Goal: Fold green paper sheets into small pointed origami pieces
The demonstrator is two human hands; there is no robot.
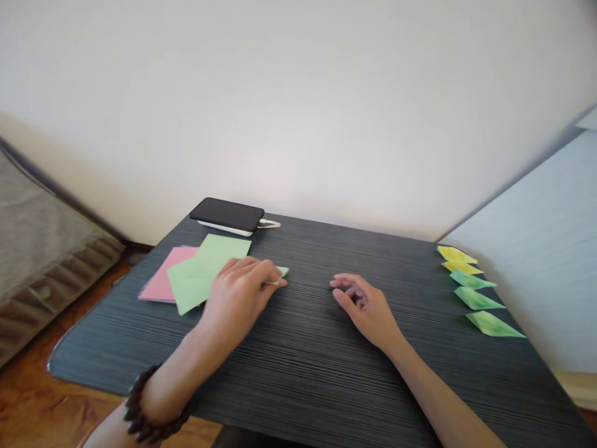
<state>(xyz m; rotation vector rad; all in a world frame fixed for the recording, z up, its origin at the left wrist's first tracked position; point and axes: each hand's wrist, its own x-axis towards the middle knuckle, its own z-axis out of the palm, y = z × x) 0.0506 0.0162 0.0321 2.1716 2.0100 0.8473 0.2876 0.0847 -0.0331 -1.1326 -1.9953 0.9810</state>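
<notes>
My left hand (240, 291) lies on a light green paper sheet (196, 280) on the dark table (298, 361), its fingertips pinching the sheet's right corner near the table's middle. The sheet sits loose over a stack with another green sheet (226, 247) and pink sheets (164, 279). My right hand (366, 305) rests on the table to the right, fingers loosely curled, holding nothing. A dark bead bracelet (148, 410) circles my left wrist.
A black phone on a white power bank (227, 216) with a cable lies at the table's back left. Several folded yellow and green paper shapes (474, 289) line the right edge beside a pale wall. A bed stands to the left.
</notes>
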